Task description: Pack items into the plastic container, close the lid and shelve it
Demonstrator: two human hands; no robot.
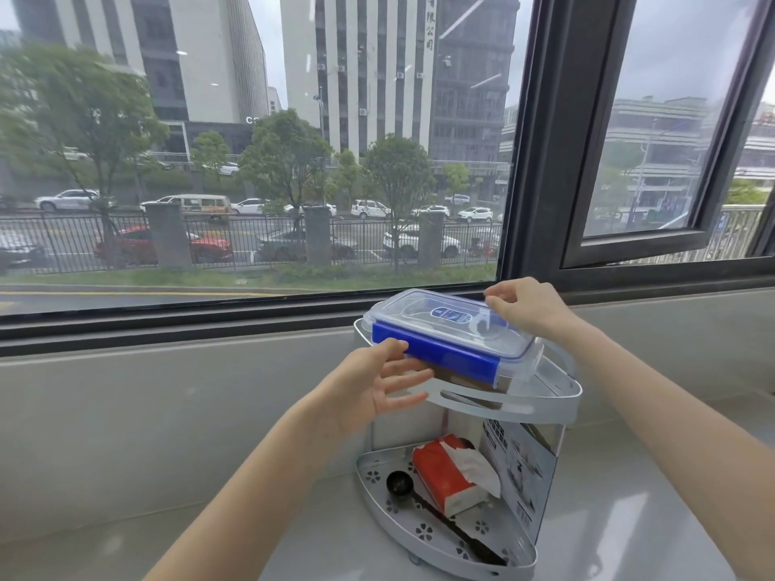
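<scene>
One plastic container sits on the top tier of a two-tier corner shelf rack, which stands on the pale surface below the window. The container is rectangular, with a clear body and a clear lid pressed down on it. One long blue latch runs along its near side and is folded down; a clear latch shows at its 4 o'clock corner. A small blue oval label sits in the middle of the lid. Something brown shows through the wall, too dim to name.

Two bare hands are at the container. The left hand is at its 8 o'clock end, grip spread wide, fingers flat along the blue latch and the rim of the tier, closed round nothing. The right hand is at the 2 o'clock corner, its grip curled and its fingertips pressed on the lid's edge; whether it pinches the edge I cannot tell.

On the bottom tier lie one red tissue pack with white tissue showing, one black scoop with a long handle at 7 o'clock of the pack, and one printed card standing at 3 o'clock.
</scene>
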